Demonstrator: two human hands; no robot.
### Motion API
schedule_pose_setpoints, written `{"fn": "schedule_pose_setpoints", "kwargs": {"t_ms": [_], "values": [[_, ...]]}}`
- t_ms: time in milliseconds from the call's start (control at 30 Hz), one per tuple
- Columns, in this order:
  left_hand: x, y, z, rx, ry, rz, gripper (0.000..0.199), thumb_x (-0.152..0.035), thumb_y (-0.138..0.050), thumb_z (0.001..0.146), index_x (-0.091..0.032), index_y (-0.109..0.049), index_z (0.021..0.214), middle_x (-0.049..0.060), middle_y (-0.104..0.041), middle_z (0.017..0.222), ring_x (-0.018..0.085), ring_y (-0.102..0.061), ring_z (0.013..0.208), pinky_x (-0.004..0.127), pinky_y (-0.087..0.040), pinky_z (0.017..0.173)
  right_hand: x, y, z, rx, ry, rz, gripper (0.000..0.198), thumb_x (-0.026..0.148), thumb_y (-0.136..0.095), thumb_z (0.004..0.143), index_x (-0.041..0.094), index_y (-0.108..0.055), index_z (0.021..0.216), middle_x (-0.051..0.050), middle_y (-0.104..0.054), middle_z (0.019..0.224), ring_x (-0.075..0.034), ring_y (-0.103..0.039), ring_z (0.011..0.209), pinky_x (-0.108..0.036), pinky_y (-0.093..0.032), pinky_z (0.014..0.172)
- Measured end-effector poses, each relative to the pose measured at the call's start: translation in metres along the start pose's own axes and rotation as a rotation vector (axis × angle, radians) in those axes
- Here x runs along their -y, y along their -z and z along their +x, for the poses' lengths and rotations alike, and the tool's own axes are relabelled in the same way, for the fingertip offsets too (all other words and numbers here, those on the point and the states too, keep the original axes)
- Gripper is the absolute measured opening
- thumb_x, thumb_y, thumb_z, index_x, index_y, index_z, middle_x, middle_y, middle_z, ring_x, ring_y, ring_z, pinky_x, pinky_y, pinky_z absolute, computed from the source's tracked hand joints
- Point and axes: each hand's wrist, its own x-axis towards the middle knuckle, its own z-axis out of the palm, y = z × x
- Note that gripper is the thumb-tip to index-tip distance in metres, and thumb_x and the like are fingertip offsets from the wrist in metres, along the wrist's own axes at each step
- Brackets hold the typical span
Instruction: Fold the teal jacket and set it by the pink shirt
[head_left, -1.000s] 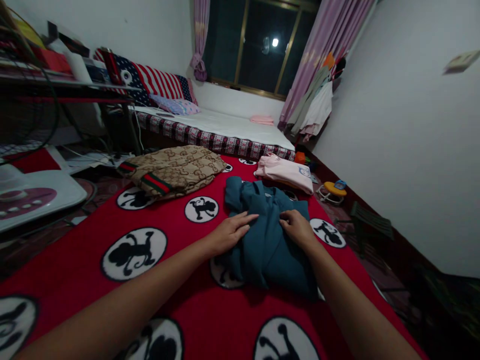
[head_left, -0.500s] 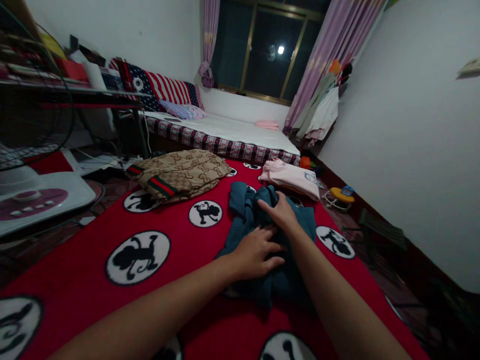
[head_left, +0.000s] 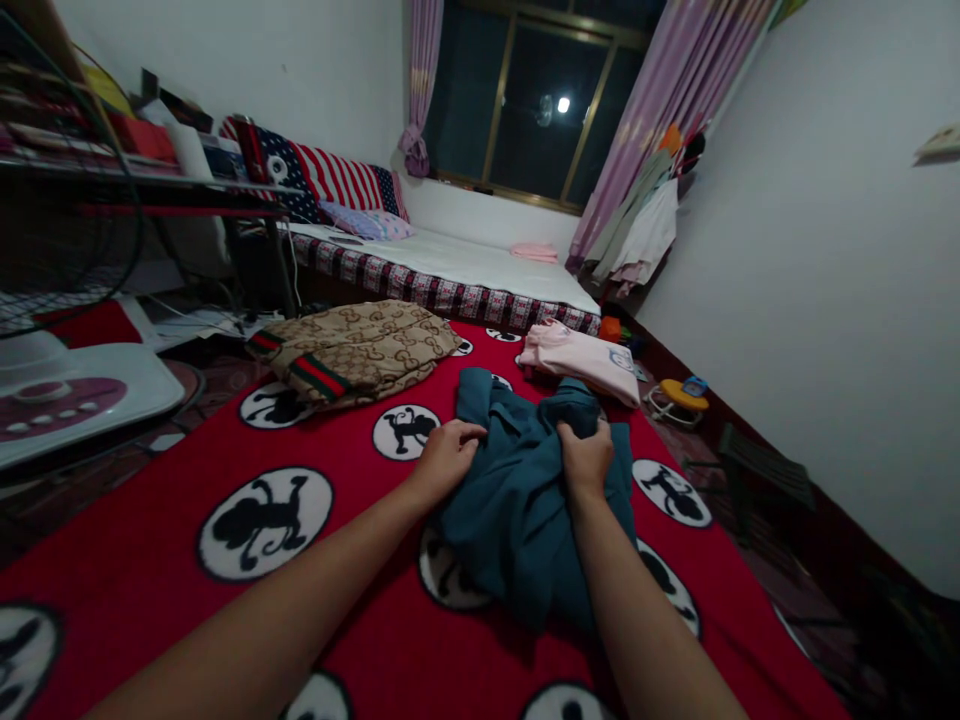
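A crumpled teal garment point(head_left: 517, 480) lies on the red blanket point(head_left: 360, 550), its exact kind hard to make out among the folds. My left hand point(head_left: 450, 455) is at its left edge, with the fingers closed on the cloth near a folded upper corner. Bunched fabric near the top right of the garment is gripped in my right hand point(head_left: 587, 458), thumb on top. The lower part of the cloth spreads loosely toward me between my forearms.
A tan patterned garment point(head_left: 367, 345) with green-red stripes lies farther left on the blanket. Folded pink clothing point(head_left: 577, 360) sits beyond the teal cloth. A cluttered desk point(head_left: 210, 185) stands left, a white-topped bed point(head_left: 465, 260) behind, a yellow stool point(head_left: 682, 393) right.
My hands have moved apart: the left went leftward to the garment's edge, the right slightly down and right, now gripping a bunch. The teal cloth between them is more spread out.
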Motion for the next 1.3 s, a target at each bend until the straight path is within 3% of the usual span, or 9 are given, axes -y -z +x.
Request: {"fn": "schedule_pose_setpoints", "kwargs": {"t_ms": [167,267,367,433,533,767,1033,1200,1300], "values": [[-0.008,-0.018,-0.016,0.068,-0.311,0.224,0.038,-0.004,-0.054,0.078,-0.015,-0.069,0.111,0.011,-0.065,0.116,0.024,-0.056,0.109,0.04,-0.047,0.096,0.037,0.004,-0.008,-0.088,0.566,-0.249,0.072,0.017,-0.054,0.074,0.013,-0.033,0.143,-0.017,-0.029,0.151,-0.03,-0.024,0.142,-0.047,-0.025,0.113],[-0.011,-0.024,-0.021,0.118,-0.395,0.284,0.033,-0.011,-0.057,0.083,-0.016,-0.067,0.114,0.011,-0.063,0.121,0.025,-0.054,0.113,0.041,-0.047,0.095,0.055,-0.003,-0.002,0.291,0.826,-0.263,0.066,0.002,-0.042,0.07,0.02,-0.047,0.134,-0.008,-0.045,0.143,-0.02,-0.037,0.135,-0.036,-0.031,0.111],[-0.011,-0.027,-0.023,0.145,-0.359,0.316,0.026,-0.014,-0.055,0.088,-0.018,-0.068,0.11,0.009,-0.067,0.115,0.024,-0.058,0.108,0.041,-0.048,0.091,0.054,-0.017,0.002,0.706,0.783,-0.36,0.07,0.003,-0.049,0.064,0.017,-0.049,0.132,-0.011,-0.055,0.133,-0.021,-0.052,0.121,-0.032,-0.041,0.101],[-0.01,-0.026,-0.024,0.135,-0.33,0.259,0.027,-0.008,-0.054,0.085,-0.019,-0.069,0.105,0.007,-0.069,0.109,0.022,-0.061,0.101,0.038,-0.049,0.089,0.044,-0.024,0.001,0.784,0.71,-0.447,0.066,0.009,-0.055,0.064,0.016,-0.051,0.129,-0.012,-0.061,0.124,-0.025,-0.057,0.112,-0.034,-0.044,0.094],[-0.007,-0.019,-0.022,0.019,-0.308,0.083,0.031,0.0,-0.051,0.082,-0.019,-0.07,0.098,0.004,-0.07,0.099,0.017,-0.063,0.094,0.031,-0.05,0.087,0.026,-0.025,-0.008,0.577,0.602,-0.403,0.038,0.018,-0.055,0.069,0.019,-0.062,0.106,-0.009,-0.066,0.099,-0.024,-0.061,0.094,-0.033,-0.046,0.083],[-0.008,0.0,0.029,-0.172,-0.2,0.097,0.026,-0.007,-0.052,0.084,-0.017,-0.069,0.1,0.005,-0.07,0.097,0.017,-0.064,0.093,0.029,-0.05,0.088,0.002,0.007,-0.022,-0.17,0.467,0.359,0.007,0.023,-0.049,0.074,0.02,-0.053,0.079,0.001,-0.054,0.071,-0.017,-0.053,0.071,-0.029,-0.042,0.071],[-0.014,-0.006,0.121,0.434,-0.204,0.646,0.055,-0.013,-0.056,0.081,-0.025,-0.054,0.134,0.01,-0.058,0.128,0.024,-0.056,0.115,0.032,-0.046,0.093,0.004,0.013,-0.03,-0.192,0.54,0.51,0.008,0.021,-0.046,0.081,0.02,-0.053,0.081,0.001,-0.054,0.075,-0.016,-0.051,0.071,-0.029,-0.04,0.071],[-0.011,-0.013,0.141,0.645,-0.314,0.655,0.042,-0.012,-0.075,0.062,-0.028,-0.073,0.101,0.001,-0.07,0.103,0.019,-0.063,0.094,0.022,-0.047,0.081,0.002,0.014,-0.029,-0.178,0.568,0.48,0.009,0.022,-0.045,0.082,0.02,-0.054,0.082,0.0,-0.055,0.076,-0.017,-0.053,0.072,-0.029,-0.041,0.072],[-0.013,-0.016,0.136,0.629,-0.34,0.669,0.022,-0.006,-0.07,0.063,-0.021,-0.074,0.078,0.002,-0.069,0.082,0.019,-0.064,0.08,0.023,-0.049,0.073,0.001,0.013,-0.029,-0.161,0.571,0.482,0.009,0.022,-0.046,0.082,0.02,-0.055,0.082,0.001,-0.055,0.076,-0.016,-0.053,0.072,-0.029,-0.04,0.07]]}}
